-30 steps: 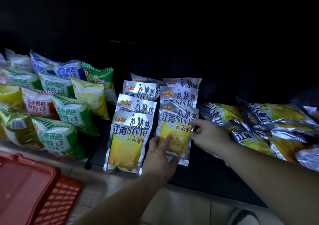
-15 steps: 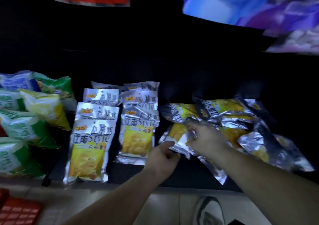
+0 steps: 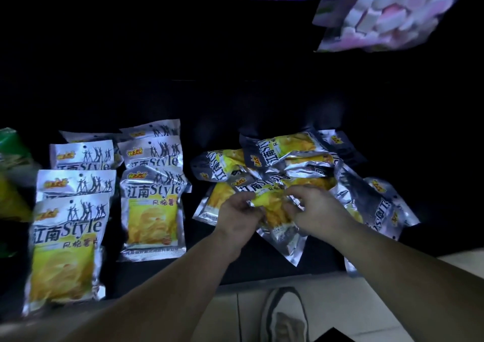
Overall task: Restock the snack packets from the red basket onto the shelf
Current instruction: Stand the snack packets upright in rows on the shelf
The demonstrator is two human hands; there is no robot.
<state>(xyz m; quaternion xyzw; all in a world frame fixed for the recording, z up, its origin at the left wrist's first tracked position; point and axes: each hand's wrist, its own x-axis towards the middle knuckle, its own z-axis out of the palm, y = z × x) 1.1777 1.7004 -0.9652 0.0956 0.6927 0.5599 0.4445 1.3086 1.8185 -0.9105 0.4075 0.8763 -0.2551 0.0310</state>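
On the dark shelf [image 3: 251,260] a loose heap of silver-and-yellow snack packets [image 3: 301,155] lies at the right. My left hand [image 3: 239,217] and my right hand [image 3: 318,210] both grip one packet [image 3: 277,216] at the front of that heap. Two tidy overlapping rows of the same packets stand to the left, the nearer row [image 3: 65,237] and the second row [image 3: 153,202]. The red basket is out of view.
Green and yellow snack bags [image 3: 11,174] show at the far left edge. Large purple and pink bags [image 3: 392,14] hang above at the top right. A tiled floor and a grey shoe [image 3: 284,315] lie below the shelf's front edge.
Both hands left the second row's front packet and moved right onto a packet in the loose heap. The view swung right, so the red basket dropped out of sight.
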